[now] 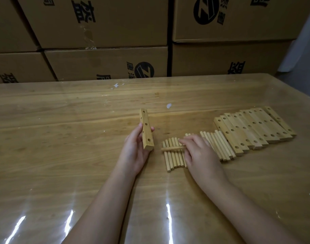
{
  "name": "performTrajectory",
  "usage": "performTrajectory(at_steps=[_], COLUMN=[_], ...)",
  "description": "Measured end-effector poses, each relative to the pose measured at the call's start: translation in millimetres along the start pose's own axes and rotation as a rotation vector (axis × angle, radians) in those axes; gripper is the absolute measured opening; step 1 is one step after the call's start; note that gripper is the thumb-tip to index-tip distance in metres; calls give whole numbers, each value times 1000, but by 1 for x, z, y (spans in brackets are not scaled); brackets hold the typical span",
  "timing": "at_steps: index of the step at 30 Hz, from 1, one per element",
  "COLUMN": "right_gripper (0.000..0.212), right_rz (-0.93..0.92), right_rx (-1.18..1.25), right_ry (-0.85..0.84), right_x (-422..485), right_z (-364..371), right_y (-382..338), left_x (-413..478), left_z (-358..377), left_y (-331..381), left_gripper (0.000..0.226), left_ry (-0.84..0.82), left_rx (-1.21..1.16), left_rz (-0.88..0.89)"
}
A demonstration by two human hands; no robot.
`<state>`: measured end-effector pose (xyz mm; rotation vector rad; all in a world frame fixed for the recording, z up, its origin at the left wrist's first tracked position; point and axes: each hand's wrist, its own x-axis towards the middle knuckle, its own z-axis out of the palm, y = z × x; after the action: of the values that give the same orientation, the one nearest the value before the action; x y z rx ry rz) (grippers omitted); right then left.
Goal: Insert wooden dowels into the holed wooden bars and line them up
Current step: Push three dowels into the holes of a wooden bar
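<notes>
Left hand point(133, 152): fingers point(138, 132) wrap a pale rectangular holed wooden bar point(146, 132).
Right hand point(198, 152): fingers point(187, 140) pinch a light round wooden dowel point(170, 148), three o'clock of the bar.

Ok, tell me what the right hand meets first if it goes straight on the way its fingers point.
Probably the lower end of the holed bar in the left hand; the right hand points its dowel left at it, depth unclear.

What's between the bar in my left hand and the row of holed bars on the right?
Head view: a row of dowels, the right hand pinching a crosswise dowel over them.
</notes>
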<state>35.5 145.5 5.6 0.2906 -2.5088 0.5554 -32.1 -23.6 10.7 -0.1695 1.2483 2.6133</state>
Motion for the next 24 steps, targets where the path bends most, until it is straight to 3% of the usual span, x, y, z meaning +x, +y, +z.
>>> performTrajectory(at_steps=[4, 9, 14, 24], right_gripper=[22, 15, 16, 17], right_rz=[-3, 251, 318, 371], right_rx=[-71, 374, 620, 696], right_ry=[68, 126, 190, 241], right_x=[2, 4, 5, 6], right_z=[-2, -1, -2, -2], right_y=[8, 15, 15, 15], left_x=[-2, -6, -11, -14], left_z=[1, 5, 5, 6], left_y=[-1, -3, -5, -7], left_gripper=[19, 31, 40, 27], left_ry=[-38, -160, -237, -259], left_rx=[6, 149, 257, 478], left_rz=[-1, 66, 91, 119])
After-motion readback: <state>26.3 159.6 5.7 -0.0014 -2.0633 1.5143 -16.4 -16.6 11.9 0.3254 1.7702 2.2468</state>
